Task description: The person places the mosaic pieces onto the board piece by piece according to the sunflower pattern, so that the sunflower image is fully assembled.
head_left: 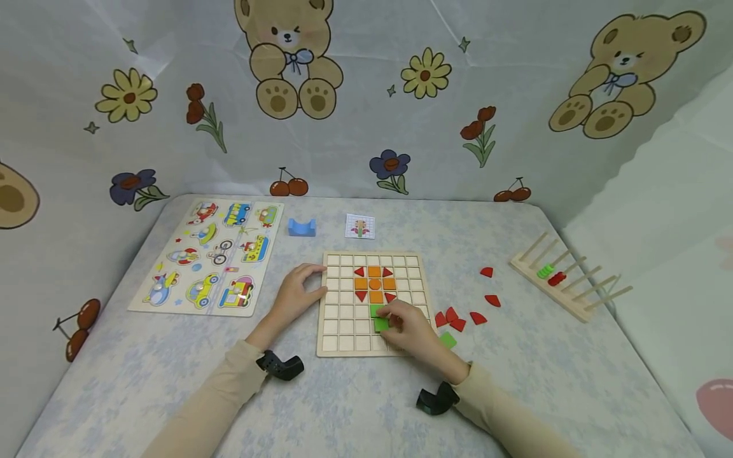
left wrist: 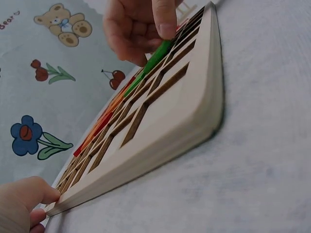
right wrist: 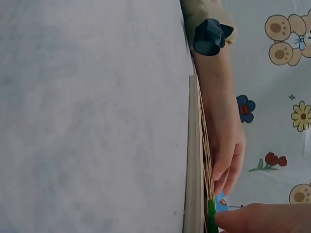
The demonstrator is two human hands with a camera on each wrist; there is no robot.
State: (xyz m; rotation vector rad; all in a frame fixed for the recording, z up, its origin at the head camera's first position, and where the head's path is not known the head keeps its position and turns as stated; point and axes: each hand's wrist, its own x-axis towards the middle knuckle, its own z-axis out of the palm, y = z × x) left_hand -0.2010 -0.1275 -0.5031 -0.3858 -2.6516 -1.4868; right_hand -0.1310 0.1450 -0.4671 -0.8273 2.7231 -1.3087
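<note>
A wooden grid board [head_left: 338, 350] lies on the table. Its left edge is held by my left hand [head_left: 294, 292], thumb at the rim and fingers beside it. Over the lower middle cells, my right hand [head_left: 409, 327] pinches a green square tile [head_left: 380, 325] with thumb and fingertips. Another green tile [head_left: 375, 310] lies just above, partly covered by the fingers. Higher up, orange tiles [head_left: 375, 271] form a cross around an orange round piece [head_left: 375, 284], with red pieces [head_left: 359, 271] at its corners. The right thumb [right wrist: 257, 217] meets the green tile's edge in the right wrist view.
Right of the board lie several loose red pieces [head_left: 478, 318] and a green tile [head_left: 448, 340]. Farther right stands a wooden peg rack [head_left: 550, 286] with green and red rings. A picture puzzle [head_left: 195, 254], a blue holder [head_left: 301, 228] and a pattern card [head_left: 359, 226] sit behind.
</note>
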